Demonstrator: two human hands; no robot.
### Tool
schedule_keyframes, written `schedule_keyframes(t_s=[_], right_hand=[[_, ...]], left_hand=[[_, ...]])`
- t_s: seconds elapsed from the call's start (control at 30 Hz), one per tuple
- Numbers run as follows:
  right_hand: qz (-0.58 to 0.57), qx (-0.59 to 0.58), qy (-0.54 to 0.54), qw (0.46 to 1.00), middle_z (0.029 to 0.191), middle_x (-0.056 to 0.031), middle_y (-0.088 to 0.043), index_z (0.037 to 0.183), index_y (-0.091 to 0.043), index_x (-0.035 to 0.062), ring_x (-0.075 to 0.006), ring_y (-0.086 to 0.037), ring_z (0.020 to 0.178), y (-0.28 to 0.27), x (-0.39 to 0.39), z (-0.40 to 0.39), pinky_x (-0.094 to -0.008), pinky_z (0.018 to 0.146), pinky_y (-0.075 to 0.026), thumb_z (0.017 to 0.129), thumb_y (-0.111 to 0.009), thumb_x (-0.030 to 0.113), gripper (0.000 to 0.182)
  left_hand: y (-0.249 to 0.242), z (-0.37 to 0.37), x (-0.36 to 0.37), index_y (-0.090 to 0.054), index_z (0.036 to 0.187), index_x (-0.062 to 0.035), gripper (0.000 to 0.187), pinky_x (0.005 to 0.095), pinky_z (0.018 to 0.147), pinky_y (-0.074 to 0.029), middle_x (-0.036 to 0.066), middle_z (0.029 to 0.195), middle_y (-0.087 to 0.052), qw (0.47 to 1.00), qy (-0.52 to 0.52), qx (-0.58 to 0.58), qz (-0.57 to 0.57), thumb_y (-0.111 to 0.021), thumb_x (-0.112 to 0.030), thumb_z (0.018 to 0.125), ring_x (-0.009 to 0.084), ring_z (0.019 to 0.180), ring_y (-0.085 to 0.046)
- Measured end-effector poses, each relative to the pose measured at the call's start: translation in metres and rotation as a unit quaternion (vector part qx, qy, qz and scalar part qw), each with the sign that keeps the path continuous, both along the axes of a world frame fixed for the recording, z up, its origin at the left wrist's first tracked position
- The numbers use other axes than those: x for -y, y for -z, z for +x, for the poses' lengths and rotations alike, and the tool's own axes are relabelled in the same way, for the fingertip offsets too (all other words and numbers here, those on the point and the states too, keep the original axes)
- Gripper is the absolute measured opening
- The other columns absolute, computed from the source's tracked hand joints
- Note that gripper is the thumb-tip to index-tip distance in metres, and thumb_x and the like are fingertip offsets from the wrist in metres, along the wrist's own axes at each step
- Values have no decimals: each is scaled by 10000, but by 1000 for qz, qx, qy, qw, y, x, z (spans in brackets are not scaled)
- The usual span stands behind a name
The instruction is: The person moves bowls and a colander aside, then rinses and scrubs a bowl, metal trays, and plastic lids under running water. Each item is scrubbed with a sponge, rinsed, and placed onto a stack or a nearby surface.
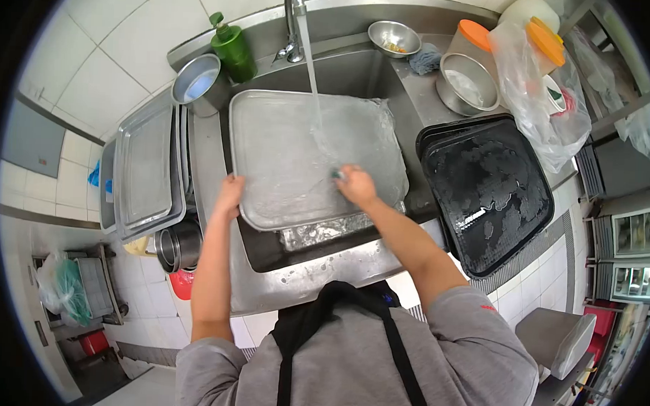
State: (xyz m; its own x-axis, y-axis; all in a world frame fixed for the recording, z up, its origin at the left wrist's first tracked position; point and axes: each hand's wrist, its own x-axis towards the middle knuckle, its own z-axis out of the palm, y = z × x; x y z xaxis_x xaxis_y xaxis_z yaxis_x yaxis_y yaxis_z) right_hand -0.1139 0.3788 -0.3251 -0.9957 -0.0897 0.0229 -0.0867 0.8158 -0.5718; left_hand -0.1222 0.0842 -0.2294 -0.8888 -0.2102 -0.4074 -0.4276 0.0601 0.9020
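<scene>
We hold a large metal tray (284,151) over the sink (344,71), tilted across the basin, with water from the tap (294,16) running down onto its middle. Our left hand (228,196) grips the tray's near left edge, fingers curled over the rim. Our right hand (356,184) presses on the wet face of the tray, fingers closed around a small blue-green scrubber (337,175) that is mostly hidden under them. A second tray (324,230) shows just below the one we hold, down in the basin.

To our right a stack of black trays (486,191) lies on the tabletop (415,91), wet with suds. To our left more metal trays (146,164) stand stacked, with a green soap bottle (232,49) and a steel pot (197,80) behind them. A small steel bowl (394,37) sits behind the sink near the tap.
</scene>
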Motion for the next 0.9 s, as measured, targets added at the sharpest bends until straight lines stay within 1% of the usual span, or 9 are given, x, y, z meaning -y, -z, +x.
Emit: schedule_keyframes(t_s=[0.07, 0.13, 0.23, 0.43, 0.5, 0.57, 0.7, 0.83, 0.9], right_hand=[[13, 21, 32, 999, 847, -214, -603, 929, -562, 57, -354, -593, 803, 4, -31, -1, -432, 694, -484, 765, -586, 289, 285], [49, 138, 29, 989, 846, -211, -617, 959, -568, 50, -363, -584, 857, 0, -41, 6, -452, 732, -472, 785, -572, 310, 313], [60, 137, 37, 988, 896, -209, -613, 981, -572, 49, -375, -576, 878, -7, -33, -3, -458, 769, -460, 799, -556, 302, 311], [-131, -86, 38, 987, 988, -193, -600, 1116, -509, 56, -324, -580, 927, -41, -5, -135, -385, 790, -455, 725, -608, 144, 412], [-291, -11, 58, 955, 992, -142, -593, 1151, -495, 72, -253, -578, 873, -87, 17, -175, -354, 742, -457, 726, -589, 73, 435], [-458, 88, 78, 881, 969, -105, -574, 1146, -496, 72, -197, -544, 833, -117, 39, -207, -328, 700, -447, 721, -564, 18, 434], [-507, -13, 126, 852, 911, -124, -601, 1070, -550, 66, -237, -572, 823, -174, 79, -204, -335, 747, -446, 691, -539, 27, 381], [-370, -72, 246, 893, 1129, -179, -472, 1119, -506, 81, -266, -485, 1017, -190, 70, -208, -357, 869, -410, 640, -586, 64, 487], [-367, -90, 209, 902, 1245, -185, -365, 1156, -485, 99, -279, -403, 1125, -192, 36, -210, -367, 928, -376, 613, -633, 95, 563]], left_hand=[[-7, -16, 33, -436, 1093, 132, 406, 357, 707, -486, 137, 868, -567, 998, 26, -50, -36, -461, -118, 773, 226, 746, -567], [-80, -14, 30, -438, 1080, 135, 422, 321, 642, -492, 134, 859, -560, 992, 89, -73, -48, -479, -79, 718, 198, 715, -571], [-140, -24, 35, -548, 747, 38, 153, 282, 519, -461, 91, 675, -559, 987, 124, -97, -41, -485, -45, 634, 168, 568, -549], [-249, -13, 27, -578, 894, 83, 328, 260, 545, -460, 97, 740, -589, 954, 201, -133, -179, -447, -45, 623, 150, 609, -553], [-267, -6, 21, -577, 916, 86, 342, 260, 568, -460, 102, 759, -595, 956, 189, -132, -184, -438, -36, 628, 153, 629, -561], [-273, -5, 17, -575, 939, 88, 357, 261, 590, -460, 107, 779, -601, 956, 173, -140, -191, -430, -27, 633, 157, 650, -568], [-230, -36, 35, -574, 1014, 48, 392, 276, 712, -438, 113, 819, -615, 908, 188, -192, -322, -401, 16, 663, 160, 753, -570], [-216, -59, 25, -574, 1041, 34, 422, 276, 730, -431, 100, 809, -616, 881, 252, -208, -342, -403, 24, 656, 149, 774, -560], [-221, -68, 16, -581, 1044, 30, 428, 265, 719, -428, 88, 808, -618, 884, 318, -203, -277, -413, 21, 651, 139, 761, -553]])
